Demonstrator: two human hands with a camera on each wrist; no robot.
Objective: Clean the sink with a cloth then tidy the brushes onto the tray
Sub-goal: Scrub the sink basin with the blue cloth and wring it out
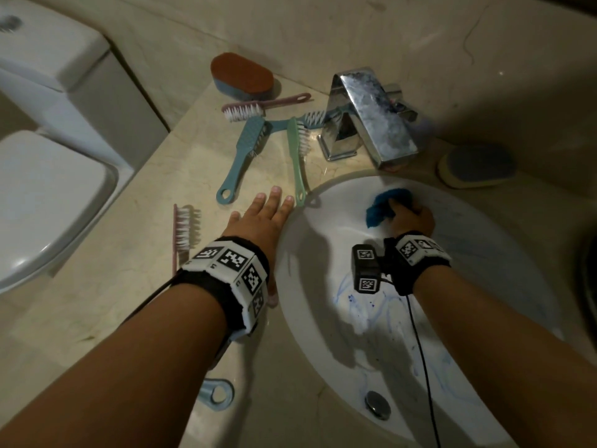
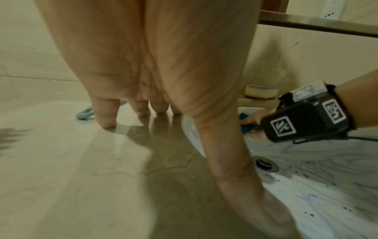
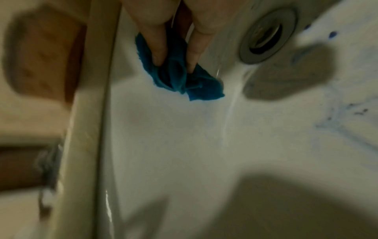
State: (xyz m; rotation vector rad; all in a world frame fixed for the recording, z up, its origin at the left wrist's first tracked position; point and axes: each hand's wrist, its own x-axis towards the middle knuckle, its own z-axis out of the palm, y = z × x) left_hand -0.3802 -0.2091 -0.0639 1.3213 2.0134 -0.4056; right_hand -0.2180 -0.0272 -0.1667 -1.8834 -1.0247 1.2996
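Note:
My right hand [image 1: 412,218] grips a crumpled blue cloth [image 1: 382,206] and presses it on the far wall of the white sink [image 1: 323,318], just below the faucet. In the right wrist view two fingers [image 3: 157,50] dig into the cloth [image 3: 196,87]. Blue smears [image 1: 361,305] mark the basin near the drain [image 1: 376,404]. My left hand [image 1: 268,211] lies flat and open on the counter at the sink's left rim, its fingertips [image 2: 107,119] on the marble. Several brushes lie beyond it: a green one [image 1: 298,156], a teal one [image 1: 245,153], two pink ones [image 1: 255,106] [image 1: 181,231].
A chrome faucet [image 1: 371,118] stands behind the sink. A brown-topped sponge block [image 1: 242,76] sits at the back left, a grey and yellow one [image 1: 478,166] at the right. A toilet [image 1: 48,156] stands left of the counter. A pale blue handle loop [image 1: 216,394] shows under my left forearm.

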